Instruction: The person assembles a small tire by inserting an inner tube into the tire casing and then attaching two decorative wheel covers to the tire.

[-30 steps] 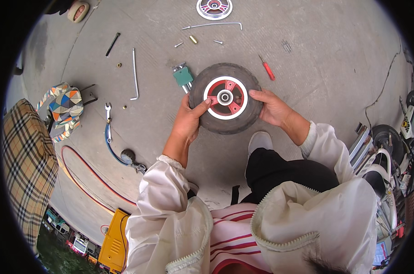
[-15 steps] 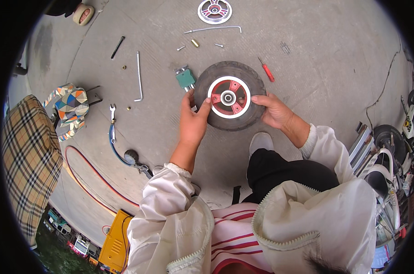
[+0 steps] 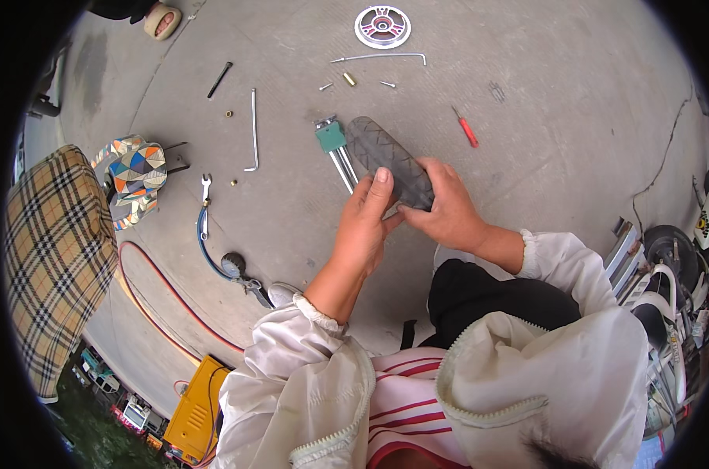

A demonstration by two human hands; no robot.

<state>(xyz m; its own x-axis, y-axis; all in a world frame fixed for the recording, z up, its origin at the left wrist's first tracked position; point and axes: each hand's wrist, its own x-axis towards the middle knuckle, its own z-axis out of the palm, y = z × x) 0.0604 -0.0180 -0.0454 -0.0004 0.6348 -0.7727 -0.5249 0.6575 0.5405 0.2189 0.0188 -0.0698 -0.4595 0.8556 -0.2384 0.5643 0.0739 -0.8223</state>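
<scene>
A small wheel with a black treaded tire [image 3: 392, 160] is turned up on edge between my hands, tread upward. Its red and silver hub is out of sight. My left hand [image 3: 362, 223] grips the near end of the tire, thumb on the tread. On the right side my right hand [image 3: 452, 205] is wrapped around the tire, its fingers partly hidden. Just left of the wheel lies a green hex key holder [image 3: 332, 138] with silver keys sticking out. Farther right rests a red-handled screwdriver [image 3: 467, 131].
Beyond lie a silver rim half [image 3: 362, 29], a bent rod [image 3: 382, 56], a brass sleeve [image 3: 349, 79] and small screws. Leftward are an L-shaped key [image 3: 253, 129], a black bolt [image 3: 220, 80], a wrench [image 3: 206, 187] and a gauge [image 3: 231, 264]. Another person's foot [image 3: 163, 22] shows top left.
The wheel has tipped from hub facing up to standing on edge. My hands have come closer together around its near part. The whole view has shifted slightly.
</scene>
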